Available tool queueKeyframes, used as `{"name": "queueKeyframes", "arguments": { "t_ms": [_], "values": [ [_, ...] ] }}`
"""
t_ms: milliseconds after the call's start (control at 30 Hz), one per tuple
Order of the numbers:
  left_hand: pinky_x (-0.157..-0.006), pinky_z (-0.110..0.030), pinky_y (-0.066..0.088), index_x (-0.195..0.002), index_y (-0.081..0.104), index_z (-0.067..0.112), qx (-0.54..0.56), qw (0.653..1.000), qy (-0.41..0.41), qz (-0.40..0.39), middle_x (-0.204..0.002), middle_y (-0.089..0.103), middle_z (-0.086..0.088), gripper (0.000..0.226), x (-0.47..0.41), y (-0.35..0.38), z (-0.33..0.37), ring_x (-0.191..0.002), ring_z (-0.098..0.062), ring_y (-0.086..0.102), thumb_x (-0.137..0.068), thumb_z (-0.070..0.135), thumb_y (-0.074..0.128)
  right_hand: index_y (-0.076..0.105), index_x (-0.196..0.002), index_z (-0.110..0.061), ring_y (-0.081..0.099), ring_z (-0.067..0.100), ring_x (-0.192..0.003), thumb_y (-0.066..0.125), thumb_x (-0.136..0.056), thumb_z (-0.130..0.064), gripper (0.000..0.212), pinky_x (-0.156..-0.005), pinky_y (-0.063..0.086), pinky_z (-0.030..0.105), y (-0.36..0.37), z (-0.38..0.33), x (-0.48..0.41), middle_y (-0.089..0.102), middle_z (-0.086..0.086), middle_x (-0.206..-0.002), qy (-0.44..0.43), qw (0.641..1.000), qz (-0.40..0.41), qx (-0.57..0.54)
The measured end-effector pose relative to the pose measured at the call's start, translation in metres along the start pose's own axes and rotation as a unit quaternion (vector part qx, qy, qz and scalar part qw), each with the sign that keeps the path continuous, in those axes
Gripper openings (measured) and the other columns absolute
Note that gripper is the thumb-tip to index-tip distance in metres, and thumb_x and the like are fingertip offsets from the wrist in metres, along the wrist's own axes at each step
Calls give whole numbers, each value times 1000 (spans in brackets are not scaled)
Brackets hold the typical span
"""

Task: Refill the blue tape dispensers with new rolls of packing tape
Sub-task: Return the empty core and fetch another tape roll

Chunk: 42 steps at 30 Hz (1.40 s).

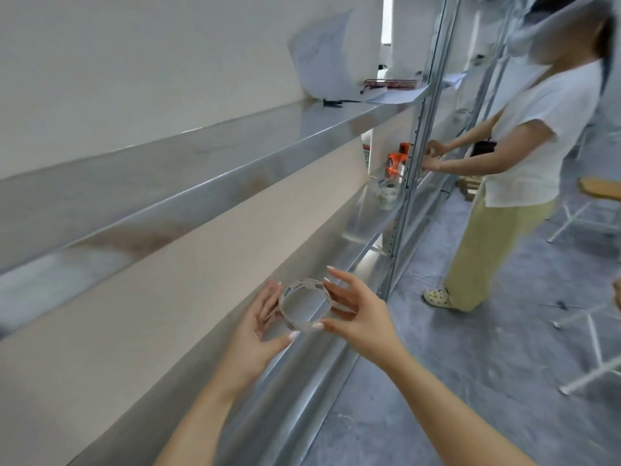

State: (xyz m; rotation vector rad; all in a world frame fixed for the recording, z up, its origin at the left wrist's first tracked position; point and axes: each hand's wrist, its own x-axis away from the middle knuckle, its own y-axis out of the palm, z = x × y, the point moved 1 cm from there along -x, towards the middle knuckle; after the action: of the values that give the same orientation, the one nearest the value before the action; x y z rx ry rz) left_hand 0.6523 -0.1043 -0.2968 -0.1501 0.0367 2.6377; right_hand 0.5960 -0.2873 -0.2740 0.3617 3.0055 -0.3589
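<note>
A thin cardboard tape core (pixel 293 320), an empty ring with printed marks on its wall, is held over the lower metal shelf (pixel 349 237). My right hand (pixel 356 311) grips its right side with thumb and fingers. My left hand (pixel 260 322) lies against its left side with the fingers spread and a thumb under the rim. No blue dispenser shows in this view. Farther along the shelf stand orange tape dispensers (pixel 396 163) and a roll of tape (pixel 386 193).
A long upper metal shelf (pixel 201 169) runs along the white wall, with papers (pixel 322 58) and a wire tray (pixel 389 84) at its far end. Another person (pixel 524 156) in a white shirt stands at the shelf's far post. White stool legs (pixel 594 338) stand on the grey floor at right.
</note>
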Motion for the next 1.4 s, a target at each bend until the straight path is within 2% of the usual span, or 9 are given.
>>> {"name": "queueKeyframes", "arguments": {
  "t_ms": [133, 300, 433, 567, 633, 733, 867, 1133, 1400],
  "values": [
    [-100, -6, 36, -147, 16, 40, -28, 999, 18, 1, -140, 47, 14, 110, -64, 17, -8, -131, 4, 42, -67, 1, 80, 50, -128, -34, 57, -5, -114, 82, -66, 0, 78, -91, 50, 16, -27, 9, -50, 62, -4, -126, -5, 999, 31, 12],
    [-99, -6, 38, -144, 13, 48, -47, 999, 14, 19, -138, 44, 21, 112, -134, 46, -13, -127, 4, 46, -67, -1, 79, 50, -131, -31, 55, -7, -116, 84, -64, -1, 81, -92, 50, 16, -73, 22, -107, 62, -3, -125, 1, 999, 39, 11],
    [-90, -5, 42, -148, 16, 35, -94, 995, -1, 35, -128, 43, 29, 111, -185, 85, -10, -117, 3, 51, -64, 6, 82, 49, -132, -30, 56, -2, -118, 86, -62, -3, 83, -95, 51, 22, -117, 42, -142, 62, -2, -124, 2, 999, 42, 4],
    [-110, -32, 38, -139, 46, 21, -132, 991, -10, 18, -152, 11, 27, 113, -230, 123, -12, -131, -8, 45, -40, 57, 86, 50, -131, -31, 56, -3, -118, 84, -63, 0, 82, -93, 50, 17, -168, 61, -175, 63, -2, -123, -3, 999, 35, 9],
    [-112, -37, 35, -133, 53, 23, -127, 991, -23, 21, -152, 12, 24, 121, -251, 138, -17, -132, -7, 43, -26, 70, 81, 51, -130, -34, 55, -3, -118, 85, -63, -2, 81, -94, 50, 19, -191, 68, -190, 63, -3, -124, -1, 999, 29, 15],
    [-113, -40, 35, -129, 56, 27, -118, 992, -33, 25, -152, 26, 17, 112, -284, 158, -25, -130, -6, 46, -28, 67, 83, 51, -129, -34, 55, -2, -118, 85, -63, -5, 81, -97, 50, 22, -221, 80, -214, 62, -3, -126, 8, 1000, 23, 18],
    [-110, -31, 38, -131, 56, 19, -110, 993, -32, 29, -134, 57, 9, 108, -330, 177, -33, -123, -2, 52, -35, 57, 87, 53, -129, -29, 54, -7, -117, 83, -64, -2, 77, -92, 48, 14, -249, 93, -254, 62, -7, -124, 10, 1000, 15, 20],
    [-99, -22, 47, -122, 64, 20, -122, 991, -33, 52, -113, 71, 10, 73, -433, 193, -52, -112, -3, 62, -53, 15, 89, 58, -121, -34, 55, -17, -107, 84, -66, -5, 67, -83, 46, 5, -288, 120, -359, 63, -22, -113, -5, 998, -18, 52],
    [-87, -13, 49, -109, 65, 43, -172, 981, -30, 81, -102, 71, 27, 63, -505, 212, -60, -102, 8, 63, -53, 24, 89, 59, -121, -34, 56, -11, -111, 85, -65, -10, 66, -89, 49, 12, -322, 144, -440, 62, -21, -117, -3, 997, -55, 48]
  ]
}}
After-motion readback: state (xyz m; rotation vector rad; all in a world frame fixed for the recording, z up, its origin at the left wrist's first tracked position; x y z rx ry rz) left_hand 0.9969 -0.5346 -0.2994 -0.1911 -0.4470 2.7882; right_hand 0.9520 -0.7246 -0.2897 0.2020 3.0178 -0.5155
